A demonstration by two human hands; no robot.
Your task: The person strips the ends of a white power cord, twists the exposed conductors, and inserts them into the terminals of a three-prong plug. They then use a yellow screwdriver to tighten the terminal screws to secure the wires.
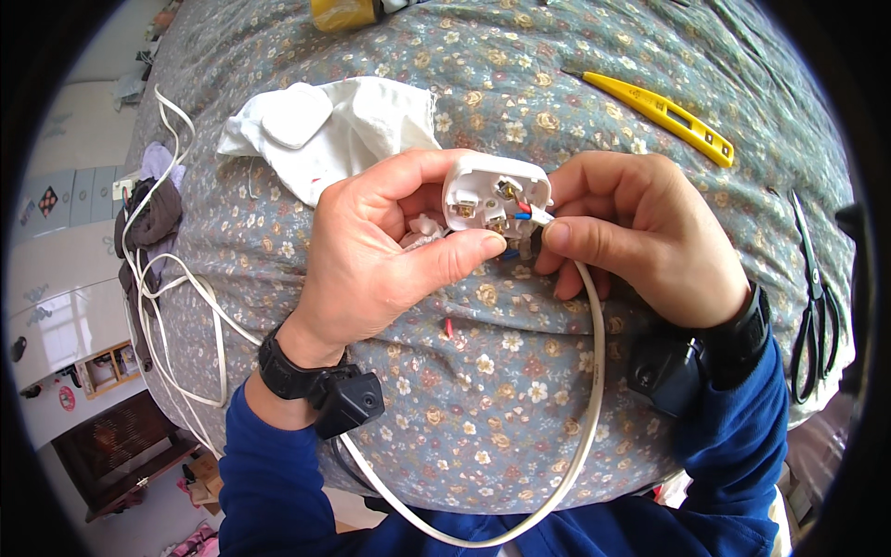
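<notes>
Person's L hand [367,246], thumb low, index high, grips white rounded plastic plug housing [474,179]; R hand [640,218], fingers curled, pinches white round plastic-sheathed cable [598,357] w/ thumb.

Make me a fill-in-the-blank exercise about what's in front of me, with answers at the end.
1. The left hand holds an opened housing coloured ____.
2. The right hand pinches a cable whose end shows a red wire and a ____ one.
3. The scissors lie to the ____ of both hands.
4. The slim tool beyond the right hand is mostly ____.
Missing words: white; blue; right; yellow.
</notes>
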